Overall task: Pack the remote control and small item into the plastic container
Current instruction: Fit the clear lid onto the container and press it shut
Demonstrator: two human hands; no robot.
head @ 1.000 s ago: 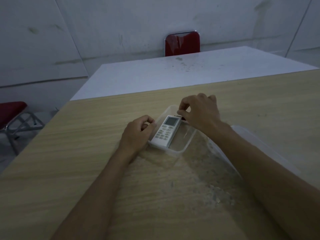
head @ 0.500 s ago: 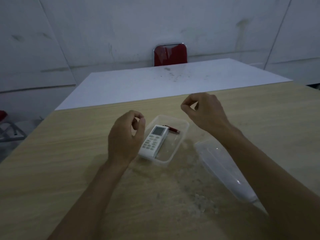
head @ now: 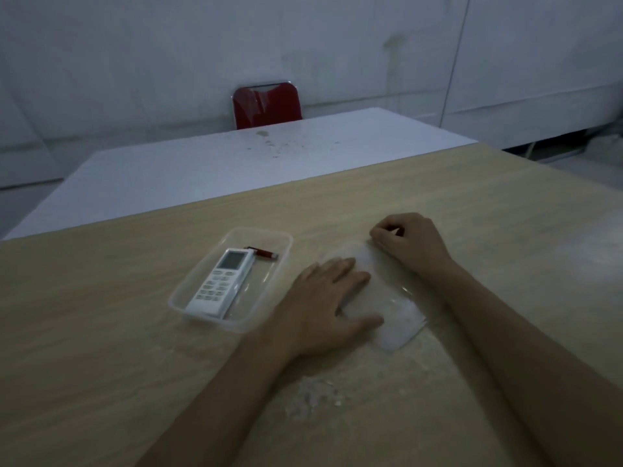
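A clear plastic container point(head: 276, 241) sits on the wooden table point(head: 101, 315). Inside it lie a white remote control point(head: 220, 283) and a small red item point(head: 264, 253) beside the remote's top end. To the right of the container lies a translucent lid point(head: 397, 318), flat on the table. My left hand point(head: 328, 301) rests flat on the lid's left part, fingers spread. My right hand point(head: 409, 239) is at the lid's far corner with its fingers curled on the edge.
A white table point(head: 236, 163) adjoins the far edge of the wooden one, with a red chair point(head: 268, 106) behind it against the wall. A pale scuffed patch point(head: 313, 396) marks the wood near my left forearm.
Both hands left the container and moved right onto the lid. The remote and red item stay in the container. The view shifted, so the container now appears further left.
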